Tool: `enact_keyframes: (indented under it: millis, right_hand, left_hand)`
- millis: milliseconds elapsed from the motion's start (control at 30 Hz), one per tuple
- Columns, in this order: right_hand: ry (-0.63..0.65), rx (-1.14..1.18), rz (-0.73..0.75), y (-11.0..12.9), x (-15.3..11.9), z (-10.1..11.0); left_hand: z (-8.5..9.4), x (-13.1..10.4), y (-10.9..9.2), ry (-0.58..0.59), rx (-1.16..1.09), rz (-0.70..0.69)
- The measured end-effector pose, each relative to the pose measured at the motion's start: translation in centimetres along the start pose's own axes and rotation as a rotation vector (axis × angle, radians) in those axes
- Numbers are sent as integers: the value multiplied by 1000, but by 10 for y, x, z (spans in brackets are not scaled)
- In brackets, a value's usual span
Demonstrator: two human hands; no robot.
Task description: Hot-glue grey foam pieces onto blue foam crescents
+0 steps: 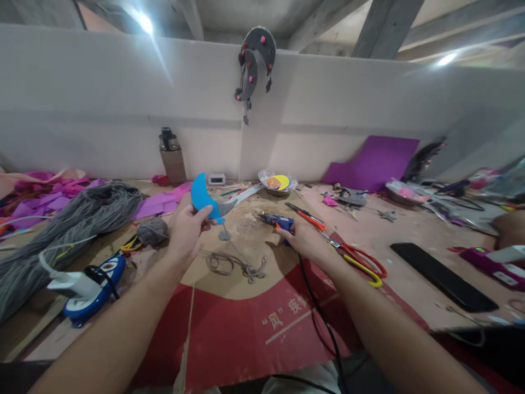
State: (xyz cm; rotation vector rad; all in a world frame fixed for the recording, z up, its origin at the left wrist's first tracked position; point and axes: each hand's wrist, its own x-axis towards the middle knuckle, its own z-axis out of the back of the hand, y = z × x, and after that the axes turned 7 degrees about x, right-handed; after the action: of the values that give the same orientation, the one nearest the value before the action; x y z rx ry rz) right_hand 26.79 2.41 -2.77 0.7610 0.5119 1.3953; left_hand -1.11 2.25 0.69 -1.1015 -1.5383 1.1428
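Between the thumb and fingers of my left hand is a blue crescent, held above the work board. A grey crescent tip shows at its right side. Grey yarn hangs from there past a small grey flower-like piece to a loose tangle on the board. My right hand is wrapped round a blue glue gun, its nozzle pointing left toward the crescent. A black cord runs from the glue gun down to the front edge.
Red-handled scissors and a cutter knife lie right of my right hand, near a black slab. At left are a blue power strip, a yarn ball and a grey yarn hank. A bottle stands by the wall.
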Motion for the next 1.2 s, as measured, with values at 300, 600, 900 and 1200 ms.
enact_keyframes:
  millis: [300,600,900,1200]
  right_hand:
    - [129,466,-248,1,7,-11]
    - [301,1103,-183,55,-4,3]
    - [290,731,257,67,-34,-14]
    - [245,371,431,53,-41,-23]
  left_hand:
    - [-3,-2,10,-6,8,2]
    - [1,6,23,-16,57,14]
    - [3,6,21,-54,127,-22]
    - [3,7,19,-119,204,-28]
